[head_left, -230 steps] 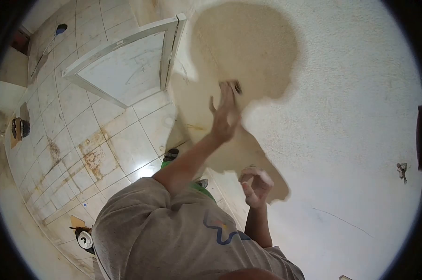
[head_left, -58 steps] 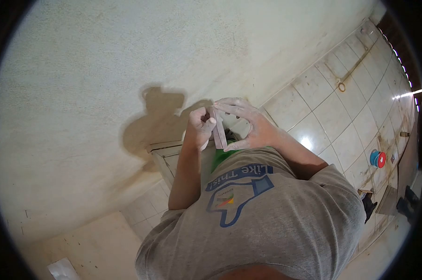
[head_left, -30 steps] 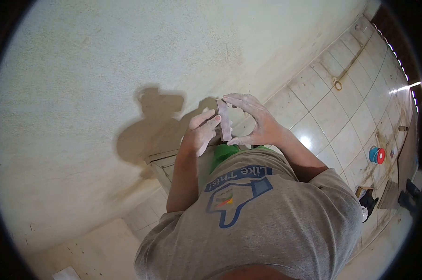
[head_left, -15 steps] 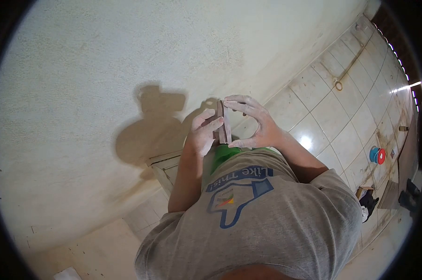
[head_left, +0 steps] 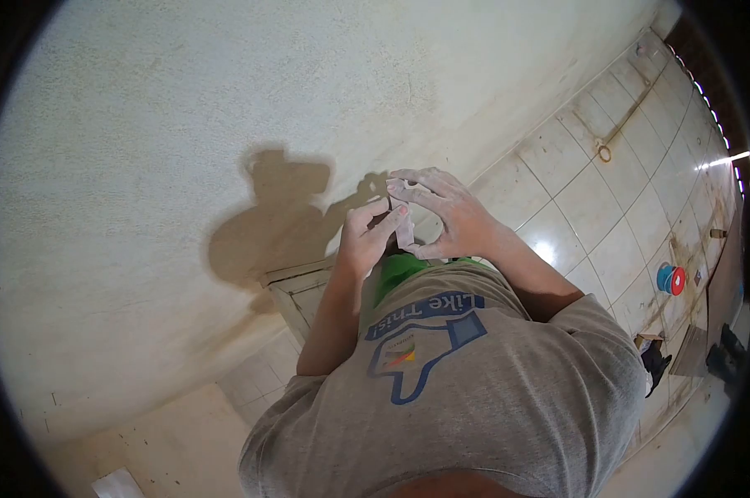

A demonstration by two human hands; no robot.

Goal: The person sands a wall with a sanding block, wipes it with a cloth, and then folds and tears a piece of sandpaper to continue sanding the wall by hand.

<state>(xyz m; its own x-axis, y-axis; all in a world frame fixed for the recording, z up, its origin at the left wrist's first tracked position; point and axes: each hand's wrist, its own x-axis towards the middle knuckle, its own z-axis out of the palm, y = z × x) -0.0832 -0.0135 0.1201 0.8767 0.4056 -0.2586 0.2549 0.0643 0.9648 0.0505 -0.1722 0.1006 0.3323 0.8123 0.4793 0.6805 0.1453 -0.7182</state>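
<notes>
A narrow, pale, dust-covered strip with a darker brown edge, which looks like folded sandpaper [head_left: 405, 233], is held in front of my waist. My left hand [head_left: 363, 241] pinches it from the left, thumb lying across its face. On the other side, my right hand [head_left: 459, 214] curves around it, fingers at the far end and thumb at the near end. White dust coats the fingers of both hands. Part of the strip is hidden behind my fingers.
A pale plastered wall [head_left: 142, 124] rises ahead and to the left, bearing my shadow. Stained tiles [head_left: 595, 207] cover the floor at right. A blue and red round container [head_left: 671, 280] and a black item [head_left: 655, 365] lie there. White paper [head_left: 119, 484] is at lower left.
The strip has turned and now shows less of its length and layered edge. My right fingers have closed in around it, and my left thumb has slid further over its face.
</notes>
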